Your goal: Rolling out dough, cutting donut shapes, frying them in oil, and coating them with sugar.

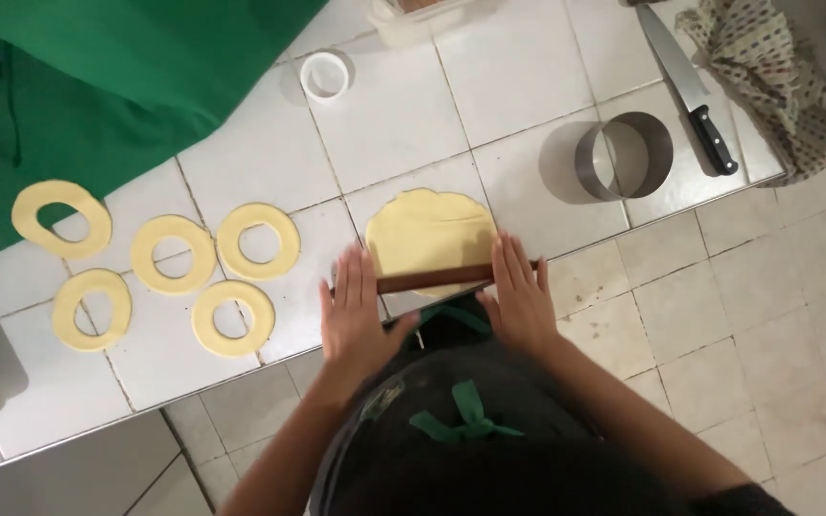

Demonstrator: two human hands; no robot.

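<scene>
Both palms lie flat and open on a wooden rolling pin (435, 279) at the centre of the frame, left hand (354, 315) and right hand (518, 298) at its ends. Its long axis runs left to right, slightly tilted, across the near edge of the dough sheet (429, 232) on the tiled desk (528, 182). Even pressure from both palms would likely keep the thickness uniform

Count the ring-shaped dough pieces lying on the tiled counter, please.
5, all left of the hands: one far left by the green cloth, two side by side in the middle, and two nearer the counter edge. None seem hidden.
</scene>
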